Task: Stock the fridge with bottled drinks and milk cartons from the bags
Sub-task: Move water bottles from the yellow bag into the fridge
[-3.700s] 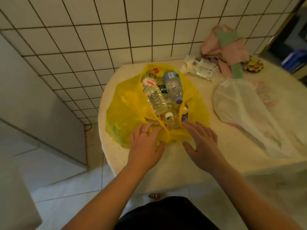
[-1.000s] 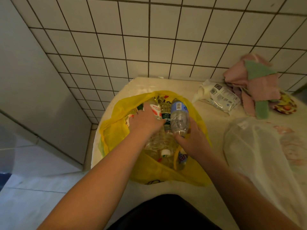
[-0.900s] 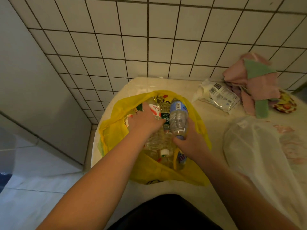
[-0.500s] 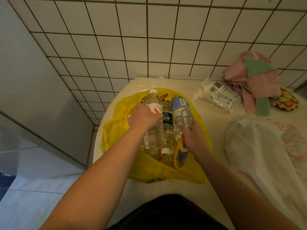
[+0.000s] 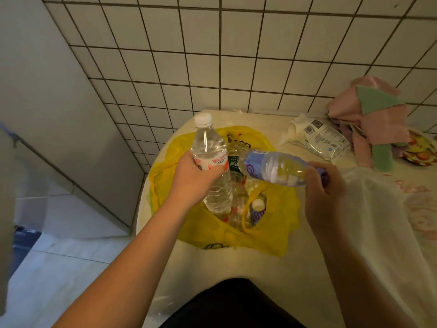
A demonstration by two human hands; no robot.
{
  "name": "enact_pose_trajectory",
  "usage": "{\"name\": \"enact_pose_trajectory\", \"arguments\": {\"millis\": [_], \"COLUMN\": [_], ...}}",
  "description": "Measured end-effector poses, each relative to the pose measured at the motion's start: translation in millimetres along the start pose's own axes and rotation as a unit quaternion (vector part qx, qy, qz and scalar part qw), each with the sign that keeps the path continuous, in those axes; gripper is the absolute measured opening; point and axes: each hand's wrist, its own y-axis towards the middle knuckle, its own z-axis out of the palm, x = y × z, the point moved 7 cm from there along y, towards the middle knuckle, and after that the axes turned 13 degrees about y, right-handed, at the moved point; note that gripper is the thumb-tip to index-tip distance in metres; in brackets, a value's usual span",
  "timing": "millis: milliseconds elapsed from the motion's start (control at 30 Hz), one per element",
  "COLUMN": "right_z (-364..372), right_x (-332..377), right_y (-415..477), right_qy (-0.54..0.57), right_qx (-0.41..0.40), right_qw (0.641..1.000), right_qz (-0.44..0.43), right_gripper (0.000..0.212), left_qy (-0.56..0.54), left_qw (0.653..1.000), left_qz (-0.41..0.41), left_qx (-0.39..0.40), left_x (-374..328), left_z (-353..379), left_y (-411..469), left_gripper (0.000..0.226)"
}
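Observation:
A yellow plastic bag (image 5: 279,223) lies open on the round pale table (image 5: 236,263) with several clear bottles inside. My left hand (image 5: 191,178) grips a clear water bottle with a red-and-white label and white cap (image 5: 209,147), held upright above the bag. My right hand (image 5: 321,188) holds a blue-labelled water bottle (image 5: 274,168) by its cap end, tilted almost flat over the bag. A green-labelled bottle (image 5: 234,165) and a small white-capped bottle (image 5: 257,207) remain in the bag.
A white translucent bag (image 5: 383,223) lies on the table at the right. At the back right are a clear printed plastic packet (image 5: 319,136), a pink and green cloth pile (image 5: 371,117) and a patterned dish (image 5: 421,150). Tiled wall stands behind; a grey panel (image 5: 47,91) is at left.
Both hands reached into the yellow bag, each closed on a bottle, and have lifted them out. The blue-labelled bottle has tipped over sideways to the right.

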Motion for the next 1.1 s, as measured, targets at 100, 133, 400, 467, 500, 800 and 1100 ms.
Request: {"name": "enact_pose_trajectory", "arguments": {"millis": [100, 133, 400, 467, 500, 800, 1100], "right_z": [0.6, 2.1, 21.0, 26.7, 30.7, 78.6, 145.8], "right_x": [22.9, 29.8, 78.8, 86.1, 88.2, 104.1, 134.2], "right_y": [4.1, 4.1, -29.9, -43.5, -51.0, -150.2, -316.4], "right_qy": [-0.045, -0.067, -0.042, -0.02, -0.001, 0.069, 0.085], "right_qx": [0.047, 0.066, 0.251, 0.29, 0.307, 0.481, 0.587], "right_qw": [0.997, 0.994, 0.957, 0.945, 0.941, 0.862, 0.796], "right_qz": [-0.044, -0.061, -0.142, -0.148, -0.143, -0.143, -0.119], "right_gripper": [0.016, 0.016, 0.018, 0.016, 0.018, 0.028, 0.015], "left_qy": [-0.026, -0.026, -0.02, -0.014, -0.008, 0.003, 0.004], "left_qw": [0.999, 0.999, 0.996, 0.994, 0.993, 0.968, 0.939], "left_qz": [0.01, 0.016, -0.014, -0.033, -0.041, -0.12, -0.16], "left_qx": [-0.021, -0.025, -0.089, -0.105, -0.112, -0.219, -0.304], "left_x": [-1.1, -1.7, 11.6, 20.8, 25.4, 80.1, 155.1], "left_z": [-4.5, -5.3, -18.2, -25.3, -29.4, -78.2, -174.5], "left_y": [-27.2, -38.4, -136.2, -161.7, -174.0, -286.9, -412.2], "left_gripper": [0.044, 0.048, 0.061, 0.06, 0.06, 0.058, 0.053]}}
